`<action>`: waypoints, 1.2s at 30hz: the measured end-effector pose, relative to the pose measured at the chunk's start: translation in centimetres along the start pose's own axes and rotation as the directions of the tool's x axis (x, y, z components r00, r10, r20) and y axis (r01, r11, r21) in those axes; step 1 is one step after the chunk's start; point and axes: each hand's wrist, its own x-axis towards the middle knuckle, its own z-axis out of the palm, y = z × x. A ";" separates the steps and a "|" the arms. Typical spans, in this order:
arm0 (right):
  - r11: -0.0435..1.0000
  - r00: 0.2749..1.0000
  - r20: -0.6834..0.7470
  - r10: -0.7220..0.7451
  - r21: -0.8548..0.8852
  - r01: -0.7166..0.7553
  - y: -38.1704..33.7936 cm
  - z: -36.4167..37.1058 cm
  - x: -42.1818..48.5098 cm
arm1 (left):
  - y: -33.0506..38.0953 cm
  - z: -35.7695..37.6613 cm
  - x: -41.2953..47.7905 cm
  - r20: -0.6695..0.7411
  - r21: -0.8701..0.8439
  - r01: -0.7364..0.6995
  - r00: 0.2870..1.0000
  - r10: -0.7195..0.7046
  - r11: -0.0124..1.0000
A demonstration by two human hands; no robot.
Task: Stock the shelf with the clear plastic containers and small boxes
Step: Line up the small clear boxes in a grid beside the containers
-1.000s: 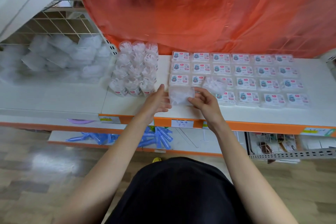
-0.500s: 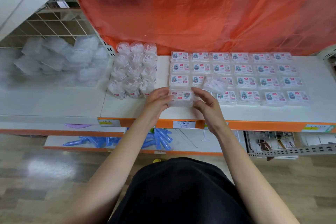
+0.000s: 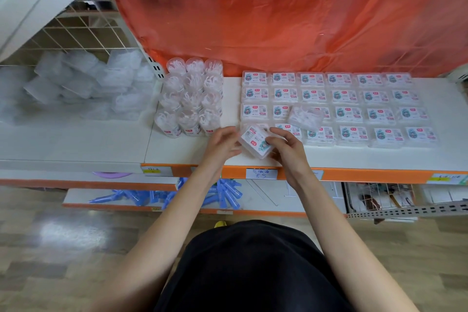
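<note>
Glossy wood-look floor; orange plastic sheet

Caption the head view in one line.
Left hand and right hand hold a tilted small clear plastic box at the front of the white shelf, beside rows of matching labelled boxes.

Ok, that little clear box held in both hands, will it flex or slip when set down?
Probably stiff: the small box shows a flat, undistorted rectangular shape between the left hand and right hand. Likely light, since fingertips alone seem to carry it. Its glossy clear plastic could be slippery.
</note>
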 end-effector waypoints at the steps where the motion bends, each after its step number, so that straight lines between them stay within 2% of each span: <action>1: 1.000 1.000 -0.007 0.002 0.001 -0.002 0.1 0.0 0.0 | -0.1 0.1 0.0 0.000 0.012 0.029 1.000 -0.029 0.999; 4: 1.000 1.000 -0.008 0.002 -0.003 -0.002 0.6 0.3 -0.2 | -0.2 0.2 -0.3 0.016 0.029 0.075 0.997 -0.076 0.997; 7: 1.000 1.000 0.019 0.005 -0.027 -0.005 1.1 0.5 -0.4 | -0.4 0.4 -0.5 0.041 0.045 0.037 0.998 -0.039 0.998; 11: 0.959 0.997 0.043 -0.071 -0.273 0.080 2.1 0.3 -0.5 | -0.1 0.4 -0.4 0.031 0.096 -0.047 0.999 0.045 0.994; 13: 0.879 0.969 0.083 -0.233 -0.409 0.246 2.4 -0.1 -0.8 | 0.2 0.1 -0.2 0.047 0.156 -0.081 0.996 0.074 0.984; 16: 0.622 0.847 0.250 -0.469 -0.587 0.518 2.0 -1.4 -0.6 | 0.7 -0.5 0.4 0.105 0.268 -0.129 0.989 0.104 0.955; 19: 0.352 0.750 0.424 -0.508 -0.692 0.630 1.3 -2.2 -0.1 | 0.9 -0.8 0.8 0.208 0.357 -0.170 0.973 0.099 0.919; 21: 0.281 0.748 0.462 -0.477 -0.726 0.627 1.5 -2.0 -0.1 | 0.7 -1.0 1.1 0.256 0.413 -0.195 0.962 0.092 0.890; 24: 0.270 0.769 0.450 -0.454 -0.753 0.600 2.1 -2.1 -0.1 | 0.3 -1.0 1.3 0.277 0.463 -0.205 0.958 0.079 0.862; 26: 0.257 0.763 0.442 -0.471 -0.759 0.598 2.4 -2.3 0.1 | -0.2 -0.8 1.0 0.240 0.475 -0.220 0.964 0.115 0.852; 27: 0.257 0.768 0.426 -0.478 -0.768 0.586 2.5 -2.4 0.2 | -0.6 -0.7 0.7 0.206 0.516 -0.255 0.964 0.171 0.817; 28: 0.261 0.777 0.405 -0.481 -0.780 0.569 2.6 -2.4 0.3 | -1.0 -0.8 0.2 0.168 0.603 -0.304 0.952 0.255 0.738; 30: 0.260 0.792 0.380 -0.478 -0.800 0.541 2.9 -2.5 0.4 | -2.2 -1.2 -0.9 0.166 0.794 -0.384 0.883 0.440 0.472; 31: 0.250 0.793 0.383 -0.474 -0.805 0.538 3.1 -2.6 0.4 | -2.9 -1.6 -1.4 0.183 0.834 -0.397 0.855 0.486 0.383; 36: 0.253 0.814 0.375 -0.444 -0.819 0.515 3.7 -2.5 0.3 | -6.2 -3.8 -1.2 0.201 0.912 -0.341 0.856 0.476 0.229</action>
